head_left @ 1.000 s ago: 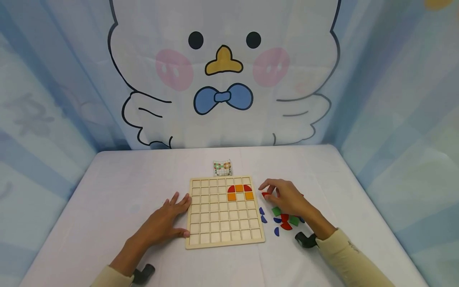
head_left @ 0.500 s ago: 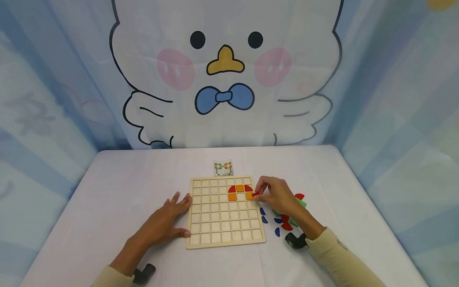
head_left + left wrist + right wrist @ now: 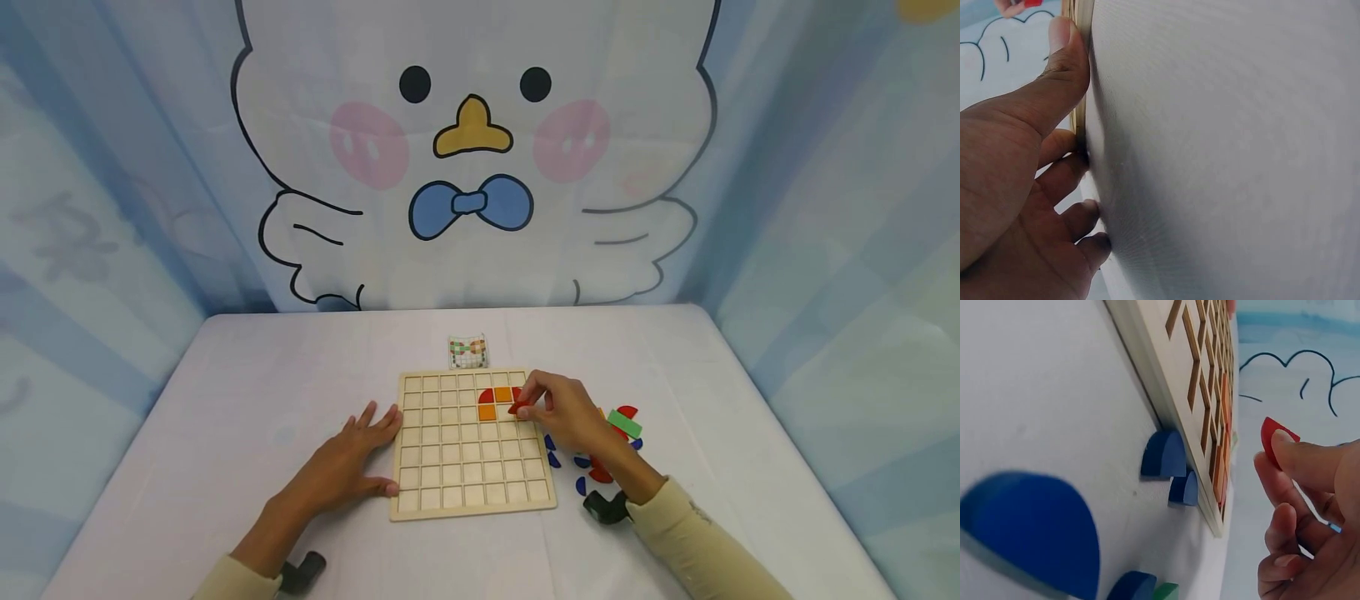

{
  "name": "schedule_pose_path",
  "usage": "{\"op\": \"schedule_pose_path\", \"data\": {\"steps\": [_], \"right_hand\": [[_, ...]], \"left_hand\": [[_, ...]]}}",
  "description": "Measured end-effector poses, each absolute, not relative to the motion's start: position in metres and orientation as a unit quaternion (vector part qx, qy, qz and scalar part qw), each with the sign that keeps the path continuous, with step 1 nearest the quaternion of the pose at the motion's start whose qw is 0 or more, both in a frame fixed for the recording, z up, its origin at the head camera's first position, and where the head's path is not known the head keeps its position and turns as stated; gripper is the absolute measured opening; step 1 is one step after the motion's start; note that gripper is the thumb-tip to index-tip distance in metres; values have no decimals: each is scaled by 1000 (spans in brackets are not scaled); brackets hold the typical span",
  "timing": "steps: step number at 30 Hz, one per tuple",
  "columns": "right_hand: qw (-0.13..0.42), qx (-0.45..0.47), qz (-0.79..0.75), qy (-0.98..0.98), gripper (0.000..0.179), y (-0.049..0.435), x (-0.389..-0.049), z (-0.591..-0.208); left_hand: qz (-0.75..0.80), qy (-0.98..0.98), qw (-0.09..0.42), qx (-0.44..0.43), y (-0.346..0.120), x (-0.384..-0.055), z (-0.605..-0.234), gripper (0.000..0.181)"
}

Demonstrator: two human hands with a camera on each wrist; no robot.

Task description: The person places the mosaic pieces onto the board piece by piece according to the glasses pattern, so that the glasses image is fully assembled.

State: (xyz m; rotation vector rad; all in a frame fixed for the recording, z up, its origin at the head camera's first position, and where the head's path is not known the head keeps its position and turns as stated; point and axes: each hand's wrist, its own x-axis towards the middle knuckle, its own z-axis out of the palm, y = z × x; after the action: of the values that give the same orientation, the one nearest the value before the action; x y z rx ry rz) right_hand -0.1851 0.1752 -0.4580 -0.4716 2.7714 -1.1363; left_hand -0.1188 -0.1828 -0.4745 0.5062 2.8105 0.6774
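A wooden grid board (image 3: 450,475) lies on the white table. Toward its upper right sit an orange square (image 3: 487,412), another orange square (image 3: 502,394) and a red quarter-round block (image 3: 486,396); my right hand partly covers a second red one. That hand (image 3: 564,412) pinches a red quarter-round block (image 3: 1270,437) between thumb and fingers, just above the board's right side. At the board's left edge, my left hand (image 3: 341,467) rests with spread fingers, its thumb (image 3: 1063,62) touching the wooden side.
Right of the board lie loose blocks: a green block (image 3: 624,423), a red block (image 3: 600,475), a blue block (image 3: 581,486) and several others, some hidden by the right arm. A small pattern card (image 3: 468,352) lies behind the board. A printed curtain (image 3: 472,267) hangs behind the table.
My right hand has carried the red quarter-round block leftward from the loose pile to over the board's right side. The left hand has stayed in place.
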Motion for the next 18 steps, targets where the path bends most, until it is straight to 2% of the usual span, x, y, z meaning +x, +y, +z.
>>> {"op": "schedule_pose_path", "data": {"steps": [7,18], "right_hand": [[58,-180,-378,906,17,168,-183,-461],[66,-136,-372,916,16,149,-178,-464]], "left_hand": [[225,954,105,168,-183,-118,-473,109],[228,953,102,174,-184,-119,-474,109]]}}
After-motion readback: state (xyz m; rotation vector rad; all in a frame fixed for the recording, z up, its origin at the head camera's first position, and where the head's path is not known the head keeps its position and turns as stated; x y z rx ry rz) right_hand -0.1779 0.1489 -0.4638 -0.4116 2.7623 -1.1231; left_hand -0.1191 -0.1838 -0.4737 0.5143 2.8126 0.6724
